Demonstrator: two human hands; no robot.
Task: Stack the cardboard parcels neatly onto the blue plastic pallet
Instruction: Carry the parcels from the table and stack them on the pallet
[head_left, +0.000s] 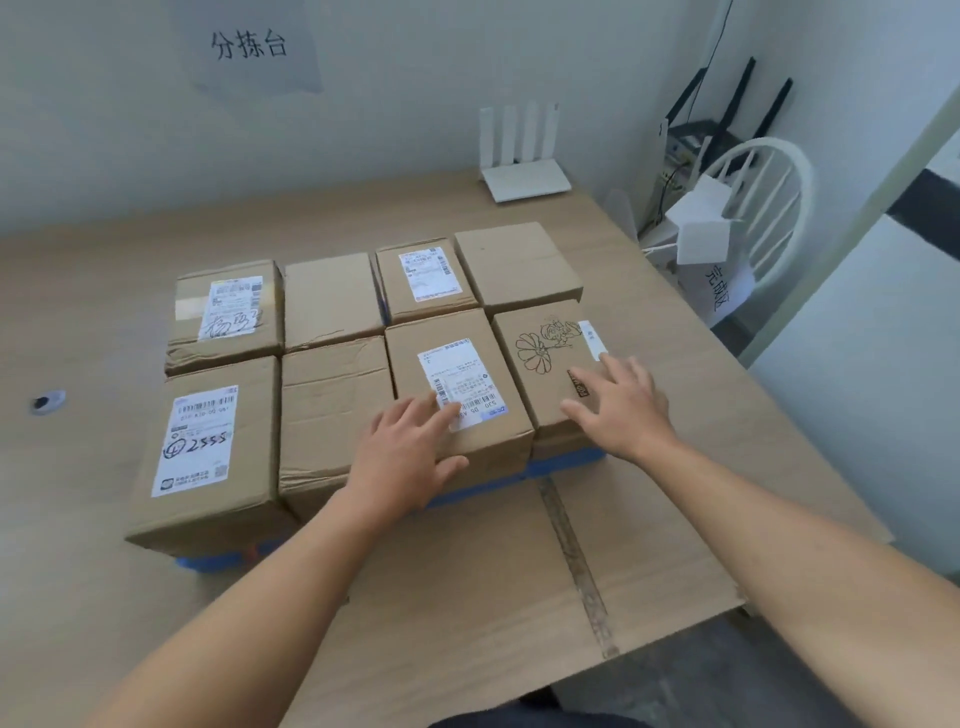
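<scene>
Several cardboard parcels stand side by side in two rows on the blue plastic pallet, which shows only as a thin blue edge below them. My left hand lies flat on the near end of a parcel with a white label, thumb down its front face. My right hand rests with spread fingers on the near right parcel with a flower drawing. At the near left stands a labelled parcel marked 2555.
The pallet sits on a tan table. A flat cardboard sheet lies between me and the pallet. A white router stands at the table's back edge. A white chair with paper bags is at the right.
</scene>
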